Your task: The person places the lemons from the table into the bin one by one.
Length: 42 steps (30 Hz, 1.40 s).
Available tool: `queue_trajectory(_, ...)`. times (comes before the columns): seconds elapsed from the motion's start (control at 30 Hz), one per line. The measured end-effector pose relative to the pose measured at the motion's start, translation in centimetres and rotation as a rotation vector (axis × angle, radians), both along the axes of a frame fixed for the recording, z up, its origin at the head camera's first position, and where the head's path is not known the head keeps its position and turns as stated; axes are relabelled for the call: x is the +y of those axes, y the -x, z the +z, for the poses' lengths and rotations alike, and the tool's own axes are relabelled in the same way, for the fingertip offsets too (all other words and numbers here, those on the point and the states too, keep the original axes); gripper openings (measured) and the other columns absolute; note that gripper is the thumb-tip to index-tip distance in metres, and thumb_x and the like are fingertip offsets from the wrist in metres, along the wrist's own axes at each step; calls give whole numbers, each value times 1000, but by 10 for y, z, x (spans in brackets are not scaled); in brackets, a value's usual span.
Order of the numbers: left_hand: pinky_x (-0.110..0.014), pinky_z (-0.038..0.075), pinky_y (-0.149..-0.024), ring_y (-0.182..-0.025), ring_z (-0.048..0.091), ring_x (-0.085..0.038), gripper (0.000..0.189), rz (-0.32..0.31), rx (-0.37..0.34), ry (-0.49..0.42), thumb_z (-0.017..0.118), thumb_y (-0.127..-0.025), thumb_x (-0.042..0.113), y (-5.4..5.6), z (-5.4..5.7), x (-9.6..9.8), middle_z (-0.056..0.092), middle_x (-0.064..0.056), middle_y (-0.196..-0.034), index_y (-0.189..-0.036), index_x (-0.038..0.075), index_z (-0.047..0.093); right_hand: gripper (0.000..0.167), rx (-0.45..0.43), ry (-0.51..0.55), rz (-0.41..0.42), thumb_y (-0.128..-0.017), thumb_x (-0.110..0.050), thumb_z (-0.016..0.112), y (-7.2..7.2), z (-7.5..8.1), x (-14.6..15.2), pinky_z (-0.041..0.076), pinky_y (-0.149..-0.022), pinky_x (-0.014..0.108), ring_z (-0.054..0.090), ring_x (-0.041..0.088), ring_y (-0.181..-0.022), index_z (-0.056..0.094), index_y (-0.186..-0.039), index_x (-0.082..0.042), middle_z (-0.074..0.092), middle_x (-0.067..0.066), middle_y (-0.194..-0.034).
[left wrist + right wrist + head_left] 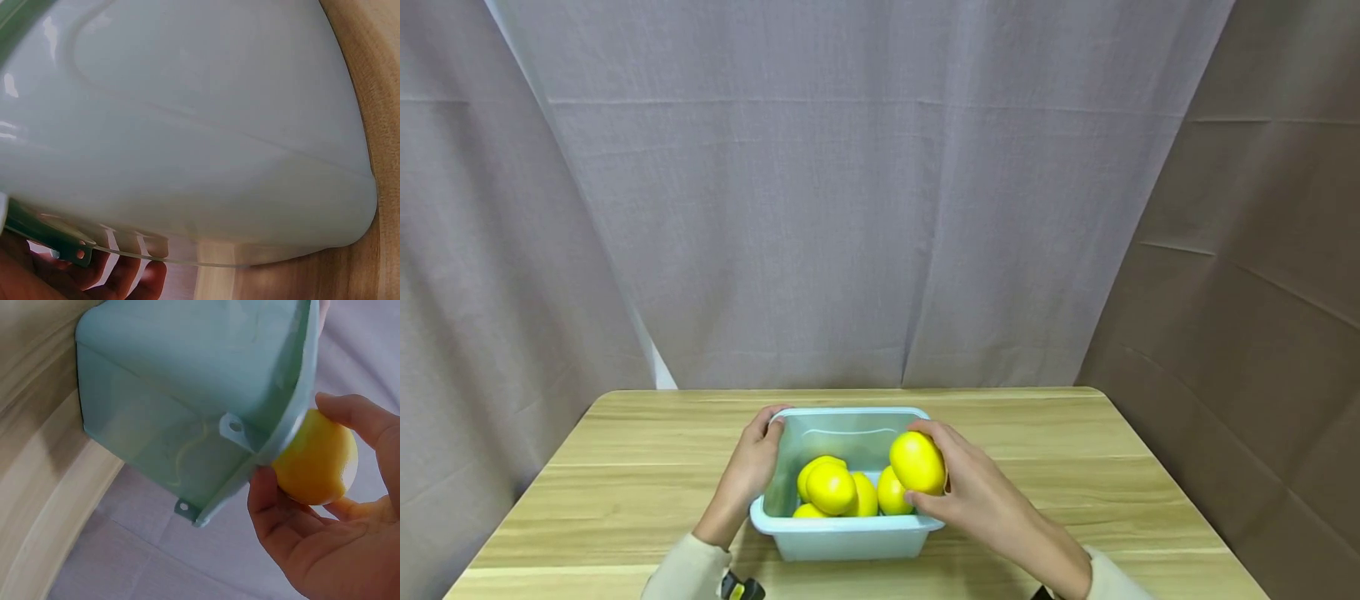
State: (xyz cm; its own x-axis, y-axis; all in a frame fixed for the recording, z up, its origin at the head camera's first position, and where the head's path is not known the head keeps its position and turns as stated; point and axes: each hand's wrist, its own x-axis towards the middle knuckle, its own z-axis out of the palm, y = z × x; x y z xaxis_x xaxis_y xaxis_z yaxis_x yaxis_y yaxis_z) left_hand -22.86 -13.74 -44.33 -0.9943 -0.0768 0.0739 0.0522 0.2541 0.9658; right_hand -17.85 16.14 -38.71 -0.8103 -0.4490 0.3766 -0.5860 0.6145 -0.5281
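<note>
A pale blue-green plastic bin [850,546] stands near the front of the table with several yellow lemons [831,488] inside. My left hand [756,458] grips the bin's rim at its far left corner, thumb on top; in the left wrist view its curled fingers [147,281] show below the rim. Over the right side of the bin, my right hand [966,479] holds one lemon [917,462] between thumb and fingers. The right wrist view shows that lemon [319,459] at the rim, with the thumb and fingers round it.
The wooden table [647,467] extends to both sides of the bin. Grey cloth [820,208] hangs behind the table, and a browner cloth [1255,317] hangs along the right. Small tabs with holes [234,428] stick out below the bin's rim.
</note>
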Motion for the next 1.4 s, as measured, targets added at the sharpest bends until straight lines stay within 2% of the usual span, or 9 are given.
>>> queue_trajectory(0.27,-60,37,-118,-137,52,-39,39,0,1,6,35,-114,15,-1,-1,1,61,-22,-141,-143,-1,55,66,21,-96,-24,-79,-11,89,1,-9,-6,58,-77,27,64,11,-93,55,-136,-15,66,-1,-123)
queue_trajectory(0.37,-59,37,-118,-137,52,-40,39,-1,4,9,35,-114,15,0,-1,1,61,-23,-142,-144,-2,55,65,5,-107,-19,-80,-11,88,2,-11,-8,57,-75,25,63,10,-90,55,-135,-15,65,-1,-121)
queue_trajectory(0.6,-59,36,-119,-138,51,-39,40,4,9,13,36,-114,16,1,0,-1,60,-23,-143,-144,-1,55,60,-40,-114,6,-81,-11,85,10,-5,-14,56,-74,25,61,11,-90,57,-134,-12,65,0,-116)
queue_trajectory(0.67,-59,35,-119,-138,51,-39,40,2,5,12,35,-114,16,1,0,-1,60,-22,-143,-144,-1,55,58,-43,-158,9,-81,-13,85,14,-2,-16,54,-73,26,60,10,-90,59,-133,-13,66,-2,-113)
queue_trajectory(0.83,-60,34,-120,-140,50,-40,40,4,0,8,35,-114,16,2,-1,-3,60,-22,-144,-145,0,55,52,-72,-302,56,-79,-23,84,26,5,-23,49,-62,26,56,7,-75,63,-126,-15,66,-8,-96)
queue_trajectory(0.93,-59,34,-120,-141,49,-40,40,5,-2,3,35,-115,16,2,-1,-4,59,-23,-145,-145,0,55,50,-98,-351,87,-77,-25,85,33,5,-27,46,-58,26,54,6,-69,64,-121,-15,65,-9,-89)
queue_trajectory(1.13,-59,35,-119,-140,50,-40,39,3,-8,-5,35,-115,17,1,-2,-3,60,-23,-143,-144,0,55,45,-195,-371,97,-75,-22,91,39,-1,-31,48,-61,27,55,8,-73,65,-112,-16,65,-6,-90)
queue_trajectory(1.4,-59,35,-119,-138,52,-39,40,3,-6,-5,35,-114,17,1,-2,-1,61,-22,-142,-144,-1,56,47,-185,-441,93,-75,-25,96,38,-6,-35,50,-66,30,56,9,-78,69,-111,-14,69,-3,-96)
